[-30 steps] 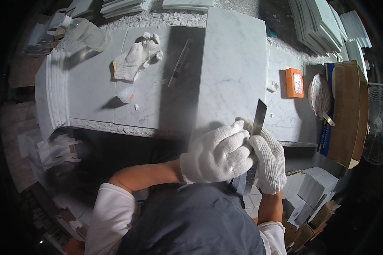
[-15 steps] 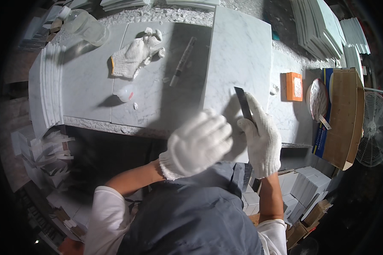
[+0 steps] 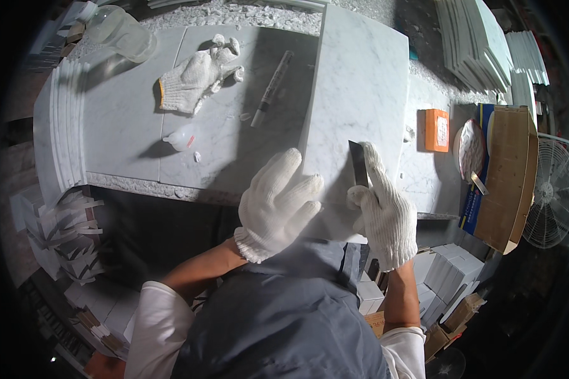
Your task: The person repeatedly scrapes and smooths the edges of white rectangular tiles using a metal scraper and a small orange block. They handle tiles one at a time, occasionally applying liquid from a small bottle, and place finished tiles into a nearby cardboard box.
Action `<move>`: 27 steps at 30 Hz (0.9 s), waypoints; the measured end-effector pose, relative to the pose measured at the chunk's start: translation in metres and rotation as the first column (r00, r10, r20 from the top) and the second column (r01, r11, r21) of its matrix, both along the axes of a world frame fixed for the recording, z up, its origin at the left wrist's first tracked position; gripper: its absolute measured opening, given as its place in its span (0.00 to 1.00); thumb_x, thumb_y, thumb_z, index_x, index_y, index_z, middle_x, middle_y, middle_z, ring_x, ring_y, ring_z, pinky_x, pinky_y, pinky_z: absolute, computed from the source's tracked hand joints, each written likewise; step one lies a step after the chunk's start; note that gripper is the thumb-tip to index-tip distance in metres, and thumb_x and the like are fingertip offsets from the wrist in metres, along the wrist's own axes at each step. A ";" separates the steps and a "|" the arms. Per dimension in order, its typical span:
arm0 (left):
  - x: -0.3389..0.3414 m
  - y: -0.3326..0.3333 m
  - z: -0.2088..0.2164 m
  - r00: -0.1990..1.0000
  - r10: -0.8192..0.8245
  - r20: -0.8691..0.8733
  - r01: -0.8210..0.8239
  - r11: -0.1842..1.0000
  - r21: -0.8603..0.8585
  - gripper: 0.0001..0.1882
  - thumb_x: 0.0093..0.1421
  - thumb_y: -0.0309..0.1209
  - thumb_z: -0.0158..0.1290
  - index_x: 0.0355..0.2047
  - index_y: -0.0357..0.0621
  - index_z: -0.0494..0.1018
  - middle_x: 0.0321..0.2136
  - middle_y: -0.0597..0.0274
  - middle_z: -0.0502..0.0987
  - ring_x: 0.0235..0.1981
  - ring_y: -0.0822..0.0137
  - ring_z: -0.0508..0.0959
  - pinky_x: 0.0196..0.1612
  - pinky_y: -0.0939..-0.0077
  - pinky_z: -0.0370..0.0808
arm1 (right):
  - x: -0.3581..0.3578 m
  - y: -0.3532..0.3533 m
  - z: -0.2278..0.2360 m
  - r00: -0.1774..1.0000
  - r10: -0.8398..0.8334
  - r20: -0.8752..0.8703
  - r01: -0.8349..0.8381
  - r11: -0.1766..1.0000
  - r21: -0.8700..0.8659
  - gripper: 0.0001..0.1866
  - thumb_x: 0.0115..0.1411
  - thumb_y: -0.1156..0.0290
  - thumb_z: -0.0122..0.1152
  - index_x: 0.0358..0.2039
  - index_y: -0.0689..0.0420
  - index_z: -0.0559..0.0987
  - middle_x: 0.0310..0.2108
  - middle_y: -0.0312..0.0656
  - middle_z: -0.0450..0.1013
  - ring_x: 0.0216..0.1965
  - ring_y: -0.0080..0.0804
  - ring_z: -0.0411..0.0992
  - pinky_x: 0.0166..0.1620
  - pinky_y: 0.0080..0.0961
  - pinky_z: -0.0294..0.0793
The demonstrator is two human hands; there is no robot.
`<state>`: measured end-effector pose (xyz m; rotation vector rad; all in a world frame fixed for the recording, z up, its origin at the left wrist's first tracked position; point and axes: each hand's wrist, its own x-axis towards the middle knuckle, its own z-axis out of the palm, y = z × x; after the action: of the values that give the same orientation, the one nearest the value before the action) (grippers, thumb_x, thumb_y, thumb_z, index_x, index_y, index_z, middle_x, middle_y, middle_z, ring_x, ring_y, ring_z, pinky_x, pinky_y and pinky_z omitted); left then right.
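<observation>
A pale grey-veined marble slab (image 3: 357,82) lies lengthwise in front of me, on top of other marble pieces. My right hand (image 3: 389,211), in a white knitted glove, grips a dark flat blade (image 3: 358,161) over the slab's near right part. The forefinger lies along the blade and the thumb presses against its near end. My left hand (image 3: 275,208), gloved the same way, is open with its fingers apart at the slab's near left edge. It holds nothing, and I cannot tell whether its fingertips touch the slab.
Leftward on the worktop lie a spare white glove (image 3: 199,76), a marker pen (image 3: 273,88), a small translucent cup (image 3: 180,138) and a clear bottle (image 3: 121,35). To the right are an orange block (image 3: 436,130), a round dish (image 3: 470,150), a cardboard box (image 3: 502,180) and stacked slabs (image 3: 471,44).
My left hand has swung slightly left and its fingers have spread. The right hand has turned a little, with the blade now more upright in view and slightly nearer me.
</observation>
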<state>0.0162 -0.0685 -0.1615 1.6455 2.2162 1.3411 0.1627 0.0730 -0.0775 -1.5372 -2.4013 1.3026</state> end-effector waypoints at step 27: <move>-0.004 0.002 0.004 0.997 -0.033 -0.067 0.033 0.999 -0.005 0.19 0.54 0.26 0.66 0.48 0.49 0.84 0.59 0.47 0.73 0.54 0.45 0.78 0.53 0.58 0.80 | -0.009 -0.017 -0.010 0.986 0.106 -0.132 -0.081 0.979 0.186 0.31 0.66 0.73 0.61 0.70 0.56 0.69 0.59 0.55 0.76 0.50 0.47 0.81 0.51 0.33 0.80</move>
<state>0.0126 -0.0670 -0.1578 1.7425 2.2162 1.2909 0.1533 0.0565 -0.0870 -1.2573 -2.4509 1.1288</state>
